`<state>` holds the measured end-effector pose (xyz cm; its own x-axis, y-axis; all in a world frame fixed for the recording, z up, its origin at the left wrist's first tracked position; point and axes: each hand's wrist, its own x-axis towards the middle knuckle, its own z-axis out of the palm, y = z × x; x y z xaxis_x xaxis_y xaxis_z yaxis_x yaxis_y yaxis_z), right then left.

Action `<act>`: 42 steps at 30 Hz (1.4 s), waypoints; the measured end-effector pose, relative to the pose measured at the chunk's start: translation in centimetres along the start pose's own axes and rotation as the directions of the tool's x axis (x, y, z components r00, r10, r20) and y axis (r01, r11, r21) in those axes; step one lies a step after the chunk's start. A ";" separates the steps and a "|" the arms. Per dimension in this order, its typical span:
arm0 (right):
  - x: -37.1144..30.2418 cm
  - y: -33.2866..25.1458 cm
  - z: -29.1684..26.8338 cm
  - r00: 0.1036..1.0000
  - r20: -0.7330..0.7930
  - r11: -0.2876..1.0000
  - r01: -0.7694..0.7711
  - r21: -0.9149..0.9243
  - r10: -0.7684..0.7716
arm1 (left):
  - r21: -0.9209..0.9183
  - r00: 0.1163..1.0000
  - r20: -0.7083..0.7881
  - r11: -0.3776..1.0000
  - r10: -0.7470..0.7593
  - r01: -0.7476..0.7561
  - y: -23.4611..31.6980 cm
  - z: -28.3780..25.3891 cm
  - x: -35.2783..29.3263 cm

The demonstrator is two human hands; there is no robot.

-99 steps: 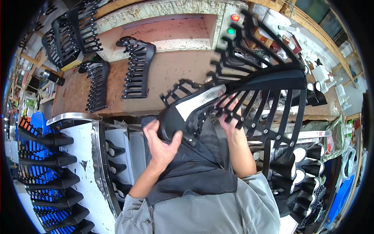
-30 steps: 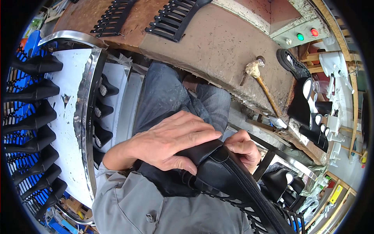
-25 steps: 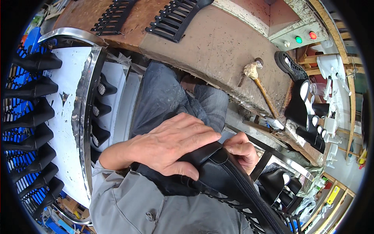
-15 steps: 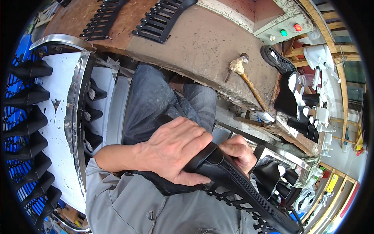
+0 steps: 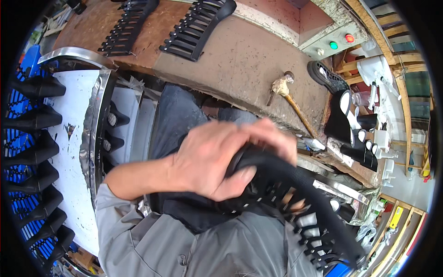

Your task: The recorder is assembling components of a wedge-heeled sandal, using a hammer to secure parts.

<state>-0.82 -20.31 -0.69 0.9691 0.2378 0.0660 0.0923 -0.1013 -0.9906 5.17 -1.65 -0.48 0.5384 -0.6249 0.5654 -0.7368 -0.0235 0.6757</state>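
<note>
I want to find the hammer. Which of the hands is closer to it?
Right, probably. The right hand, mostly hidden behind the black slatted part, sits below the hammer. The left hand grips that part farther left.

The black plastic rack (image 5: 295,198) is a long, curved moulded part with a thick smooth rim and a row of short ribs or teeth along its inner side. It lies across the person's lap, running from the centre of the scene down toward the near right. Its upper end is rounded and glossy. The lower end shows pale gaps between the ribs. The part is blurred.
</note>
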 end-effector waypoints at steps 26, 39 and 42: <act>-0.2 3.1 -0.6 0.849 0.142 0.832 -0.528 0.170 0.509 | -0.250 0.878 0.185 0.843 -0.441 0.476 -1.9 -1.1 -2.8; -0.5 6.3 -0.9 0.886 0.281 0.898 -0.418 0.136 0.369 | -0.100 0.736 0.125 0.730 -0.665 0.676 -0.6 0.8 -2.1; -0.3 4.1 -0.5 0.905 0.335 0.859 -0.376 0.348 0.261 | 0.000 0.701 0.055 0.702 -0.711 0.712 0.3 1.4 -1.5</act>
<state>-0.63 -21.25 -4.70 0.8247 0.5126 -0.2390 -0.3650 0.1596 -0.9172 3.52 -1.78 -1.77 0.8788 -0.4643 -0.1098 -0.1340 -0.4611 0.8772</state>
